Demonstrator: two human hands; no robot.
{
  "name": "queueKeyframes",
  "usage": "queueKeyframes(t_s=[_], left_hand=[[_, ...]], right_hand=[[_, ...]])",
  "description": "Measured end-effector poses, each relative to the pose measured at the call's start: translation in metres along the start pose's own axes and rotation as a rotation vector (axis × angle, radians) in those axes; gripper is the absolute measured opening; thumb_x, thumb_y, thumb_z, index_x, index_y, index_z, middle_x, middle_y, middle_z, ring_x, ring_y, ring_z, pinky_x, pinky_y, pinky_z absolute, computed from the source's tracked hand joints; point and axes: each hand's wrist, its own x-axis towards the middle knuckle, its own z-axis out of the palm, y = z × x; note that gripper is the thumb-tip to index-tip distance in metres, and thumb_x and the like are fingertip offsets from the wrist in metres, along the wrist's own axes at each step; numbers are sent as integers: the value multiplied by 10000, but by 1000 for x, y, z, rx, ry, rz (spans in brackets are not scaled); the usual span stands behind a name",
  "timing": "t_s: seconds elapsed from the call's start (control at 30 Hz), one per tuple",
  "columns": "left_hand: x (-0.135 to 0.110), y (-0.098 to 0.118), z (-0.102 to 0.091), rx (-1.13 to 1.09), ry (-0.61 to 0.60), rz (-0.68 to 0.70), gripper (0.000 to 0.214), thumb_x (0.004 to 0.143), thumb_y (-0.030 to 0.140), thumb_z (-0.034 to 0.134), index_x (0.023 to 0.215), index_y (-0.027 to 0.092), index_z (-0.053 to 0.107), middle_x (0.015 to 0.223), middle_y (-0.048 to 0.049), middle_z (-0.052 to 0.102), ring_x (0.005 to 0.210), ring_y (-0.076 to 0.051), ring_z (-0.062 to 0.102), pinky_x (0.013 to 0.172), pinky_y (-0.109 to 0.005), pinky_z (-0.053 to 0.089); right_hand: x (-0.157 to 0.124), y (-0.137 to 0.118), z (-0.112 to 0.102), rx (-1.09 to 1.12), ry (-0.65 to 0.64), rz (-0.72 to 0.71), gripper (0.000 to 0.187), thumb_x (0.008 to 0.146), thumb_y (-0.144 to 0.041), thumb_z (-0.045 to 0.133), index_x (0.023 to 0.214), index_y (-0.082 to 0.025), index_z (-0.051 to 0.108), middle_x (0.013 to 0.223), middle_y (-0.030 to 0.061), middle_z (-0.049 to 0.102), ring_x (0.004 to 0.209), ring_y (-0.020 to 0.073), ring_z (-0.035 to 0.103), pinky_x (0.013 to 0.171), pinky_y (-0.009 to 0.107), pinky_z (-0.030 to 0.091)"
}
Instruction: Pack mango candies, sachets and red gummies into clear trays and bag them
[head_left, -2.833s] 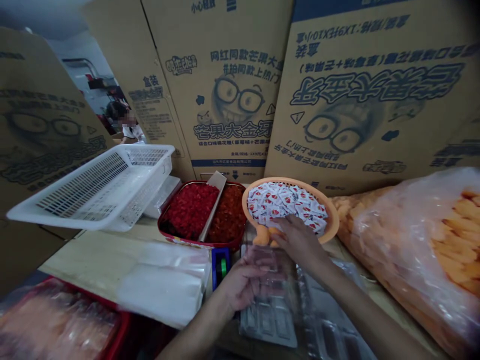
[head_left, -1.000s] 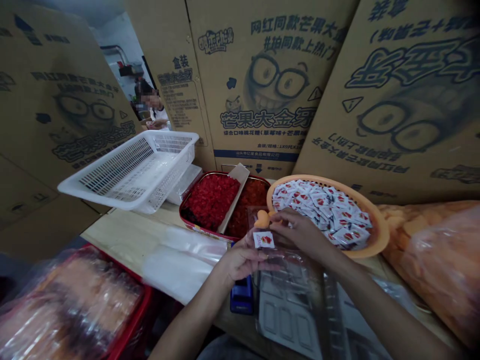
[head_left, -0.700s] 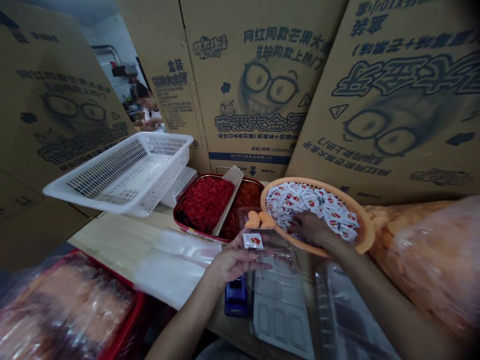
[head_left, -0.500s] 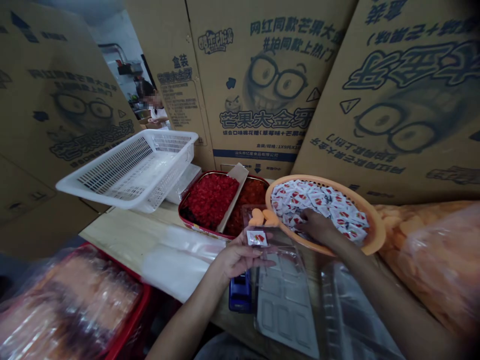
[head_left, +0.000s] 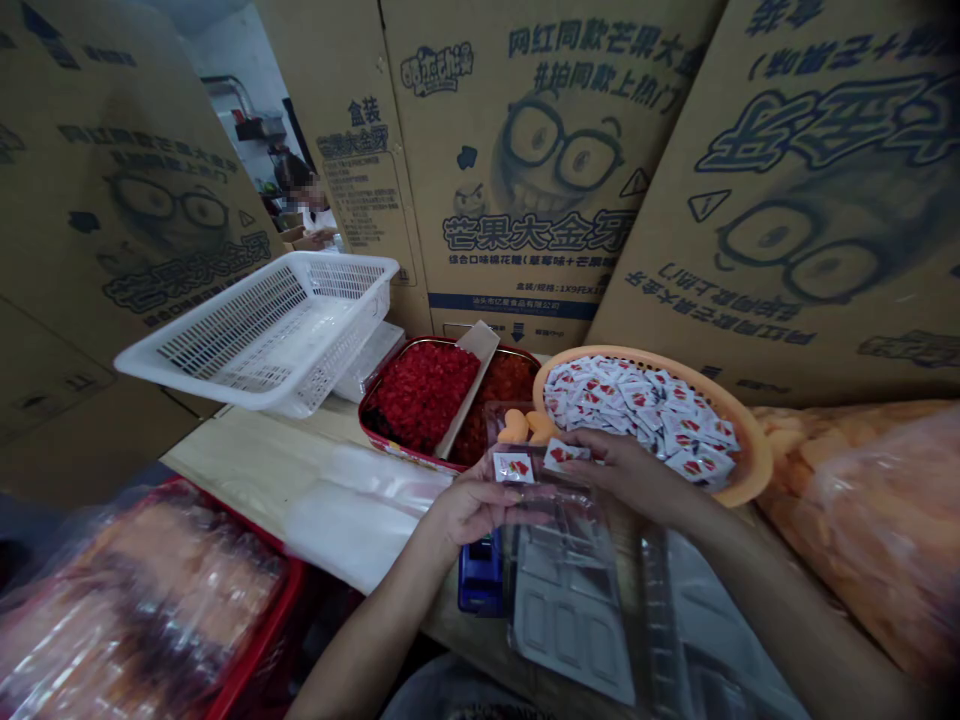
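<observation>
My left hand (head_left: 471,510) is shut under a clear plastic blister tray (head_left: 540,500), holding it up. In that tray lie a white sachet with a red print (head_left: 514,467) and orange mango-shaped candies (head_left: 517,428). My right hand (head_left: 634,475) pinches a second white sachet (head_left: 564,455) just above the tray. Close behind it stands an orange plastic bowl (head_left: 739,440) heaped with several such sachets. A red-rimmed tray (head_left: 397,360) of red candy pieces sits to the left of the bowl.
A white slotted plastic basket (head_left: 259,335) rests tilted on the wooden table (head_left: 225,450), beside clear plastic bags (head_left: 360,520) and a blue tape dispenser (head_left: 480,580). A large bag of orange pieces (head_left: 862,520) lies right. Cardboard cartons (head_left: 540,170) wall the back; a co-worker (head_left: 307,210) sits beyond.
My right hand has come out of the sachets in the bowl, now pinching a sachet over the tray. My left hand still holds the tray, with little movement.
</observation>
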Motion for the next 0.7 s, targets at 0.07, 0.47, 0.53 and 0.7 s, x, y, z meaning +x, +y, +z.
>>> queueKeyframes(t_s=[0.07, 0.47, 0.53, 0.7], left_hand=[[-2, 1, -1, -5, -17, -2, 638, 656, -31, 620, 1223, 239, 508, 1137, -93, 653, 1135, -327, 572, 951, -577, 391], [-26, 17, -12, 34, 2, 62, 600, 661, -23, 619, 1201, 218, 517, 1147, -109, 646, 1153, -338, 557, 962, -596, 370], [-32, 19, -17, 29, -2, 71, 613, 670, -25, 608, 1221, 218, 501, 1164, -110, 639, 1157, -327, 556, 968, -583, 374], [-46, 29, -27, 18, 35, 118, 693, 667, -33, 603, 1278, 254, 446, 1155, -94, 643, 1151, -316, 563, 957, -566, 395]], right_hand=[[2, -7, 10, -65, 29, -22, 250, 788, -331, 532, 975, -216, 653, 973, 44, 688, 880, 236, 610, 811, 357, 456], [14, -14, 31, -285, 97, -222, 288, 805, -217, 577, 1072, -241, 682, 948, 78, 606, 917, 230, 539, 810, 361, 424], [17, -18, 36, -309, 123, -205, 298, 795, -235, 593, 1081, -243, 679, 975, 81, 599, 946, 241, 529, 831, 377, 416], [26, -29, 49, -236, 160, -224, 299, 797, -238, 560, 1077, -236, 665, 981, 79, 597, 958, 229, 536, 839, 362, 428]])
